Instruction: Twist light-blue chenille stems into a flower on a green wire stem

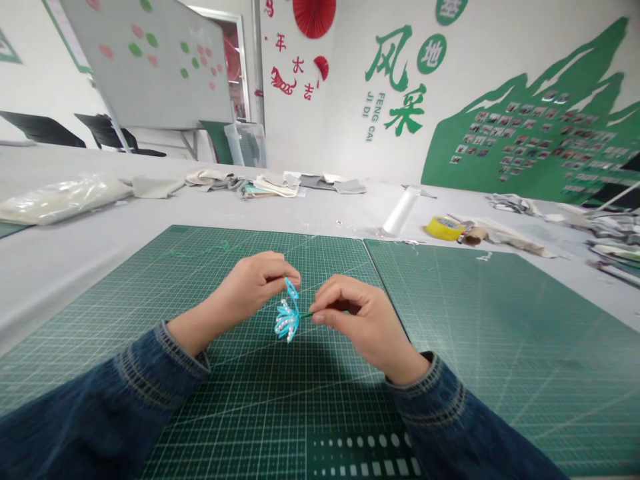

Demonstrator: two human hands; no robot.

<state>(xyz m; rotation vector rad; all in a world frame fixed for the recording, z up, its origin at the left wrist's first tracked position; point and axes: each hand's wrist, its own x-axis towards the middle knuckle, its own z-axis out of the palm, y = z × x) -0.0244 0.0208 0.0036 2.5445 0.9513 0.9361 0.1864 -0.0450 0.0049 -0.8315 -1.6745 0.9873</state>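
Observation:
A small handmade flower point(286, 321) with bright blue petals and white bead-like dots is held above the green cutting mat point(240, 413). My right hand point(357, 319) pinches its thin green stem point(306, 315) between thumb and fingers. At the upper side of the flower, my left hand point(257, 283) has thumb and fingers closed on a single blue petal point(291, 289) that stands apart from the rest. The blossom hangs to the left of the stem, tilted sideways. Part of the stem is hidden inside my right hand.
Beyond the mats stand a white cone-shaped spool point(401, 211) and a yellow tape roll point(445, 228). Fabric scraps point(277, 185) lie along the table's far side, a clear plastic bag point(65, 200) at left. Green thread point(203, 251) rests on the mat. A second mat point(500, 320) adjoins at right.

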